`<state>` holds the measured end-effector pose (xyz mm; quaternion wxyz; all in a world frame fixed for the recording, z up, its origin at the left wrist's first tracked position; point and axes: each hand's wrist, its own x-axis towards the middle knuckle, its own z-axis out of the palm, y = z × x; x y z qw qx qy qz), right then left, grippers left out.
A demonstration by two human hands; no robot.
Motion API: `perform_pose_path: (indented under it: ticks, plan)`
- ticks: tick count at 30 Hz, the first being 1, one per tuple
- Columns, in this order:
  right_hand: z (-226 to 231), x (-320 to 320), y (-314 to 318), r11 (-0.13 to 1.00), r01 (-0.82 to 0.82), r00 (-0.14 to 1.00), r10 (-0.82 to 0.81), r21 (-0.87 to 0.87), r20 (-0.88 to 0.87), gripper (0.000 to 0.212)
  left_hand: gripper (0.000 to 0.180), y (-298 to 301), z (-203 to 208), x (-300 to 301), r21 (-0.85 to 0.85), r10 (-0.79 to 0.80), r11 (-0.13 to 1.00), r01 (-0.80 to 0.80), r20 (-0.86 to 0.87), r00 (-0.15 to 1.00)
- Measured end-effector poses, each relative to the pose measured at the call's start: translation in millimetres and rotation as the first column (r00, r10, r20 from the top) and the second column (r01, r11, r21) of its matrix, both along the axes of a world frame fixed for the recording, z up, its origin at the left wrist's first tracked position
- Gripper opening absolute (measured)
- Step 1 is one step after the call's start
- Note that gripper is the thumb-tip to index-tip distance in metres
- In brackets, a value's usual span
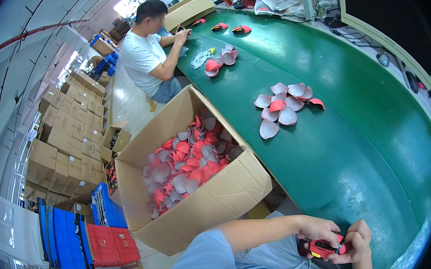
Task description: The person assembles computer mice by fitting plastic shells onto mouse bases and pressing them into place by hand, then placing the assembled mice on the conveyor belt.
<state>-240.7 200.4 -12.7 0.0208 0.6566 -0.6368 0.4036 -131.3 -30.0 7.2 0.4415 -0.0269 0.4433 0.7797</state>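
My left hand (315, 230) and my right hand (358, 242) both grip one small red and black shell-shaped part (324, 248) low in the head view, at the near edge of the green conveyor belt (346, 142). A heap of pink and red curved shells (284, 106) lies on the belt ahead of me. To my left an open cardboard box (216, 196) is full of the same red and pink shells (187, 163).
A person in a white shirt (143, 56) sits farther up the belt, hands at another box (188, 10). More shells (220, 60) lie near them. Stacked cartons (66, 149) and blue and red folded crates (85, 240) stand on the floor at left.
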Motion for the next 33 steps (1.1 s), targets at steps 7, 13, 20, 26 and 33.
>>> perform_pose_path:
  ticks: [7, 13, 20, 26, 33]
  plan:
    - [-6.8, 7.1, -19.0, 0.975, -0.162, 0.985, 0.170, -0.151, 0.040, 0.055, 0.048, -2.9, -2.3, -11.5, 0.017, -0.219, 0.976, 0.218, 0.025, 0.975]
    - [8.6, -7.1, -53.6, 0.962, -0.184, 0.938, 0.233, -0.202, 0.256, 0.048, 0.040, -33.1, 18.2, -19.0, -0.177, -0.127, 0.975, 0.132, 0.039, 0.991]
    - [26.6, -18.2, -33.5, 0.867, 0.421, 0.858, -0.284, -0.267, 0.428, 0.039, 0.027, 3.2, 8.2, -34.4, -0.015, 0.527, 0.794, -0.608, -0.483, 0.700]
    - [6.7, -15.9, -34.4, 0.835, 0.455, 0.863, -0.328, -0.309, 0.384, 0.024, 0.042, 14.4, -7.7, -35.5, 0.167, 0.720, 0.691, -0.703, -0.074, 0.690]
    - [10.8, -11.8, -51.0, 0.786, 0.482, 0.862, -0.345, -0.387, 0.372, 0.037, 0.048, -5.8, 4.4, -38.0, 0.157, 0.707, 0.705, -0.691, -0.078, 0.703]
